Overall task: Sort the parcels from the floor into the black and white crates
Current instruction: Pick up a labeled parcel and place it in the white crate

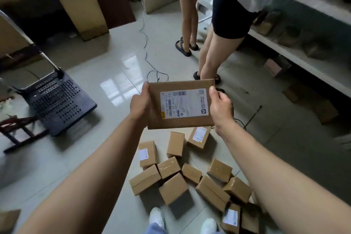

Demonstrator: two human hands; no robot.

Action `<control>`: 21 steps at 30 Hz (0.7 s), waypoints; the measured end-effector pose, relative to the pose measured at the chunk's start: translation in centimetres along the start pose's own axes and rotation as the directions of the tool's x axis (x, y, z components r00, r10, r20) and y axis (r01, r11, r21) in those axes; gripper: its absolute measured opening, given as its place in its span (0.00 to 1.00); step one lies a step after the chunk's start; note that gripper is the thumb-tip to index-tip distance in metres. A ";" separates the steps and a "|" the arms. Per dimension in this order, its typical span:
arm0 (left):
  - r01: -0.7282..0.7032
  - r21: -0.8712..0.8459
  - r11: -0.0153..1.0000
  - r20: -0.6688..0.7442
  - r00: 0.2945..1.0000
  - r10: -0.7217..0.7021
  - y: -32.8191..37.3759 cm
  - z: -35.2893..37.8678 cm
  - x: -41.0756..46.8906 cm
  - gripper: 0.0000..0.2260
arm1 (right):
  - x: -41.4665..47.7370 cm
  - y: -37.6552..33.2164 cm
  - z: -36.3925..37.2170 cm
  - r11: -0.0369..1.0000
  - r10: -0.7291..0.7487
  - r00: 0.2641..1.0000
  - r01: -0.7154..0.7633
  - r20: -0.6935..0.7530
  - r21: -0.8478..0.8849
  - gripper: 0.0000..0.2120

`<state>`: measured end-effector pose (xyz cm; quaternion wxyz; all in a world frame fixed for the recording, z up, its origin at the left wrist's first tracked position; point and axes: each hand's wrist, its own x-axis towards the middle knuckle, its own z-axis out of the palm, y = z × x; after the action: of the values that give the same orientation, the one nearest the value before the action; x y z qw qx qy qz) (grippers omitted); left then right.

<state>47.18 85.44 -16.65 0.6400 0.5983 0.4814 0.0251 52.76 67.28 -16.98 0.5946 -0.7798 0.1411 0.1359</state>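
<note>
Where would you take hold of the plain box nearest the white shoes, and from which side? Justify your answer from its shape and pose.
Probably from above, clasping the box just under its top, near side to far side. It is blocky and sits with its top face up and bare. Open floor lies toward the shoes, while another box crowds its left.
</note>
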 end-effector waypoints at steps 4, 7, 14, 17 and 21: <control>0.032 -0.088 0.996 0.034 0.999 -0.029 1.5 -3.5 -1.8 0.27 | -2.0 -1.4 1.4 0.998 0.055 0.997 -0.055 0.054 -0.005 0.35; 0.046 -0.057 0.997 0.092 0.995 -0.040 1.4 -5.7 -2.9 0.19 | -3.9 -2.2 2.4 0.997 0.075 0.996 -0.076 0.056 0.017 0.33; 0.014 -0.161 0.987 -0.006 1.000 -0.015 1.0 -9.7 -4.0 0.04 | -5.4 -2.3 5.9 0.993 0.066 0.993 -0.075 0.097 0.093 0.29; -0.016 -0.169 0.986 -0.092 0.996 0.001 0.9 -11.6 -4.4 0.03 | -6.2 -2.2 7.4 0.991 0.065 0.987 -0.081 0.144 0.107 0.28; -0.067 -0.173 0.983 -0.215 0.976 0.028 0.4 -14.1 -5.1 0.11 | -6.9 -3.4 9.2 0.995 0.050 0.969 -0.069 0.240 0.073 0.25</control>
<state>35.60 92.92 -10.80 0.6355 0.5438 0.5280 0.1470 47.28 77.45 -13.71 0.6338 -0.7288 0.0973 0.2403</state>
